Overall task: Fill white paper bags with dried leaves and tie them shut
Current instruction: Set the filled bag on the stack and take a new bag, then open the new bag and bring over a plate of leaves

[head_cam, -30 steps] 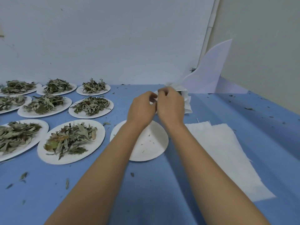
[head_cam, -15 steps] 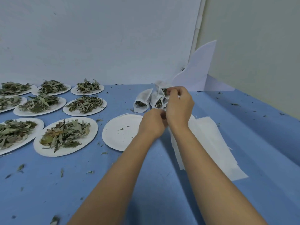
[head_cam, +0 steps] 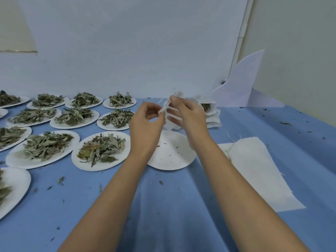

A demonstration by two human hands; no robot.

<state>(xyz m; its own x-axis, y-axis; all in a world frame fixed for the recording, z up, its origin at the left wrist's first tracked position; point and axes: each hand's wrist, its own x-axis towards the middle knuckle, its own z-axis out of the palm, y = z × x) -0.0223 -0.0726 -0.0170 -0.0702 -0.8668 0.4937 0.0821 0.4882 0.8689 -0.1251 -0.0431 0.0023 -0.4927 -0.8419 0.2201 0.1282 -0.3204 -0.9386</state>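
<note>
Now the right hand [head_cam: 189,117] grips a bag [head_cam: 171,125] and the left hand [head_cam: 147,124] pinches its edge, both moved from the pile [head_cam: 212,116] back over the empty plate [head_cam: 172,157]. Tying seems under way, not finished.

Your desk [head_cam: 172,206], blue-covered: plates of dried leaves [head_cam: 101,151] in rows across its left half; nearly bare plate [head_cam: 172,155] at centre; flat white bags [head_cam: 254,170] stacked toward the right edge; filled bags [head_cam: 211,115] near the far edge; leaf crumbs [head_cam: 61,180] scattered.

Plates of dried leaves [head_cam: 109,165] fill the table's [head_cam: 163,215] left half, an emptied plate [head_cam: 172,151] sits mid-table, flat bags [head_cam: 254,170] lie right of it, and filled bags [head_cam: 212,116] stand behind.
</note>
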